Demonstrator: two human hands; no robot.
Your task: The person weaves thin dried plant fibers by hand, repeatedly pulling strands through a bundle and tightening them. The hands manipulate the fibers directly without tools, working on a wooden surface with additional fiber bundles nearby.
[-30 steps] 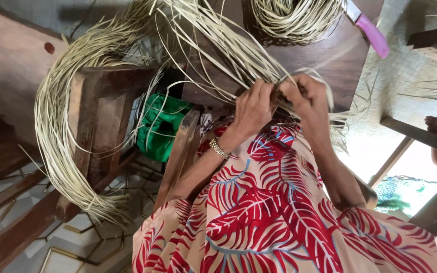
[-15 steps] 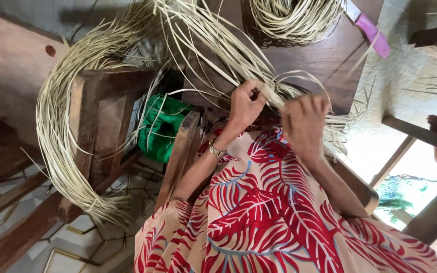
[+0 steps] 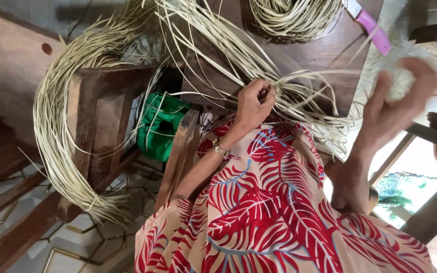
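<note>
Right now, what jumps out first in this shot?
The pale cane strips looping in a big arc over the wooden stool at left, fanning across the dark wooden table. At centre the left hand pinches a bunch of them above the red leaf-print dress. The right hand is raised, open and blurred, at right; a pink-handled knife lies at top right.

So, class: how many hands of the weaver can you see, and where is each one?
2. The left hand grips the pale reed strips at the table edge; the right hand is raised, blurred, open, off to the right.
</note>
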